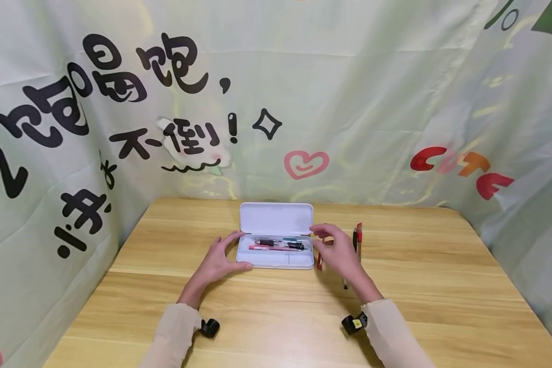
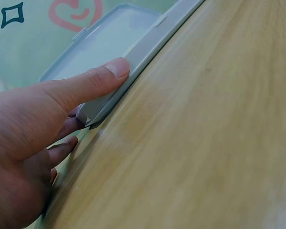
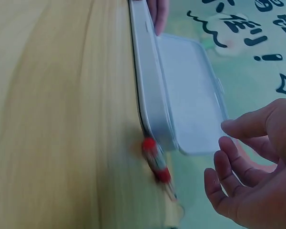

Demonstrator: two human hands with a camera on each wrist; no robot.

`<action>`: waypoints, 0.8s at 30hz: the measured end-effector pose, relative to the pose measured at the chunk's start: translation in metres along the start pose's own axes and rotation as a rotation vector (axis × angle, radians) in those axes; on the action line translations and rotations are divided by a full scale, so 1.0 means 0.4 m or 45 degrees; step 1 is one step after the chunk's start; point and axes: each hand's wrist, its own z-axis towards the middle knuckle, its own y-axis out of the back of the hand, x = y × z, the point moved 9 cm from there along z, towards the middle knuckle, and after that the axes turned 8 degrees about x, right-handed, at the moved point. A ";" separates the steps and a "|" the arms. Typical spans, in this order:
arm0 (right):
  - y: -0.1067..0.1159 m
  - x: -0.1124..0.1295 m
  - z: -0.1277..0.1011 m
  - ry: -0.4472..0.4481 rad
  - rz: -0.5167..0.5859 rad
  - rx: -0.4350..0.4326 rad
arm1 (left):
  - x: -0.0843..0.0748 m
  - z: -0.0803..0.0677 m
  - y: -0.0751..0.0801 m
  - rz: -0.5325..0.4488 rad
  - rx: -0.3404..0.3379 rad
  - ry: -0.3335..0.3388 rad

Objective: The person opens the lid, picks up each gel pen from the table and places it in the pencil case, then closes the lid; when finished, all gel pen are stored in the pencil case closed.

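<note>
A white pencil case (image 1: 268,259) lies on the table with its lid (image 1: 276,219) raised at the back. Inside its long rear compartment are several pens, among them a pink pen (image 1: 269,248) and a dark one. My left hand (image 1: 217,260) grips the case's left end, its thumb (image 2: 115,69) on the front wall and the fingers around the side. My right hand (image 1: 338,251) is by the right end, fingers loosely bent and holding nothing, fingertips close to the lid's right edge. A red pen (image 3: 157,160) lies beside the case's right end, partly covered by my right hand in the head view.
To the right of my right hand lie a red pen (image 1: 359,236) and a black pen (image 1: 354,240), partly hidden by the hand. Wooden tabletop (image 1: 276,312) surrounds the case. A printed cloth (image 1: 359,102) hangs behind the table and along both sides.
</note>
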 end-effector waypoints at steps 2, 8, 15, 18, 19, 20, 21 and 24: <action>0.023 -0.008 -0.013 -0.005 0.002 -0.031 | 0.001 0.001 -0.001 0.003 0.001 -0.005; 0.083 -0.038 -0.049 -0.001 -0.020 -0.095 | 0.004 0.002 -0.003 -0.010 0.007 0.011; 0.134 -0.095 -0.076 -0.107 -0.063 -0.101 | -0.003 0.003 0.002 -0.001 0.010 0.000; 0.157 -0.114 -0.081 -0.151 -0.102 -0.095 | -0.003 0.003 0.004 0.003 0.008 -0.002; 0.163 -0.122 -0.083 -0.167 -0.113 -0.090 | -0.003 0.003 0.004 0.001 0.008 -0.005; 0.169 -0.129 -0.085 -0.184 -0.127 -0.085 | -0.004 0.002 0.003 0.002 0.007 -0.011; 0.174 -0.138 -0.088 -0.205 -0.141 -0.077 | -0.005 0.003 0.003 0.004 0.007 -0.019; 0.179 -0.165 -0.098 -0.265 -0.177 -0.034 | -0.007 0.003 0.000 0.007 0.007 -0.040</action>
